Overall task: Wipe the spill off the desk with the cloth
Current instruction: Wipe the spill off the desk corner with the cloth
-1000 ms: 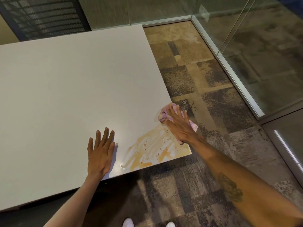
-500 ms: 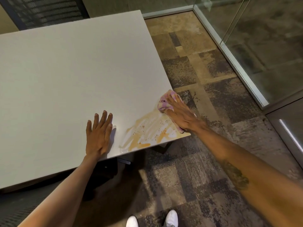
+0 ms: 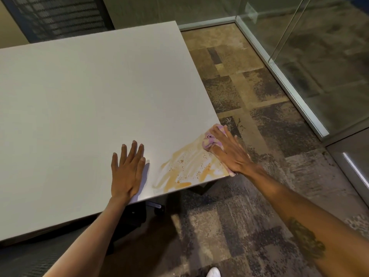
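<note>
Head-camera footage is filled by a pale tabletop [image 3: 89,100] seen from above, with patterned carpet [image 3: 249,92] to its right and a glass partition [image 3: 319,56] beyond that. An orange-brown spill [image 3: 187,168] is smeared across the near right corner of the tabletop, streaked in bands with small specks and thicker patches close to the near edge. The cloth [image 3: 210,141], pink and lilac and bunched up, is pressed onto the tabletop at the far right end of the spill, right at the side edge; a strip of it is also seen poking out under the heel of the right hand [image 3: 229,151] at the corner. That hand is laid flat over the cloth, its fingers [image 3: 216,132] extended and slightly spread, and the cloth is pinned beneath the palm rather than pinched. The left hand [image 3: 126,168] is planted palm down on bare tabletop just left of the spill, apart from it, fingers straight and a little fanned, nothing held. No containers are seen. One white shoe tip [image 3: 213,272] is visible on the carpet at the bottom edge.
</note>
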`<act>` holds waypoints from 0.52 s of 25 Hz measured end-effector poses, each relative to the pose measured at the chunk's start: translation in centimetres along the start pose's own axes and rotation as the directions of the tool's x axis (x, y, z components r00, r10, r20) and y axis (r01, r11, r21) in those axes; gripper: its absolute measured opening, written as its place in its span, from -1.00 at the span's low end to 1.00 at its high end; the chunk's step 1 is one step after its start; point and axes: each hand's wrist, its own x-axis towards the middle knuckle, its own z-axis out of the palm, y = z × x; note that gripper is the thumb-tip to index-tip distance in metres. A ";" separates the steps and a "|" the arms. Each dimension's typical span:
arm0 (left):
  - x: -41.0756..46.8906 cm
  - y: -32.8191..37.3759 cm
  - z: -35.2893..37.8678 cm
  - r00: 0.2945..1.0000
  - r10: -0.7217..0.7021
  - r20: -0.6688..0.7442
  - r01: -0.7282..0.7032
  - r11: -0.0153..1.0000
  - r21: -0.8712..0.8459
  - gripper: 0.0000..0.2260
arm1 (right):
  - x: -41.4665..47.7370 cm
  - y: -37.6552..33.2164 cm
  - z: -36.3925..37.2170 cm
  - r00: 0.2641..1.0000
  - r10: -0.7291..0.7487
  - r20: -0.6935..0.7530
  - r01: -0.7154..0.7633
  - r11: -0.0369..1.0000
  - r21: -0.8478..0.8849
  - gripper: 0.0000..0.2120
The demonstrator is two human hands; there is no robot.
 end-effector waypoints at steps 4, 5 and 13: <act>0.0 0.1 -0.3 1.000 0.015 0.011 -0.015 1.000 0.002 -0.48 | 1.4 -1.1 -0.6 1.000 0.000 -0.027 -0.001 1.000 -0.007 -0.45; 0.0 0.1 -0.4 1.000 0.019 0.009 -0.019 1.000 -0.004 -0.48 | 1.3 -1.2 -0.6 1.000 0.015 -0.022 -0.014 1.000 0.010 -0.45; -0.2 0.1 -0.8 0.999 0.038 0.018 -0.038 0.999 0.018 -0.49 | -3.4 -1.6 2.5 0.965 0.217 -0.150 -0.212 0.976 0.047 -0.40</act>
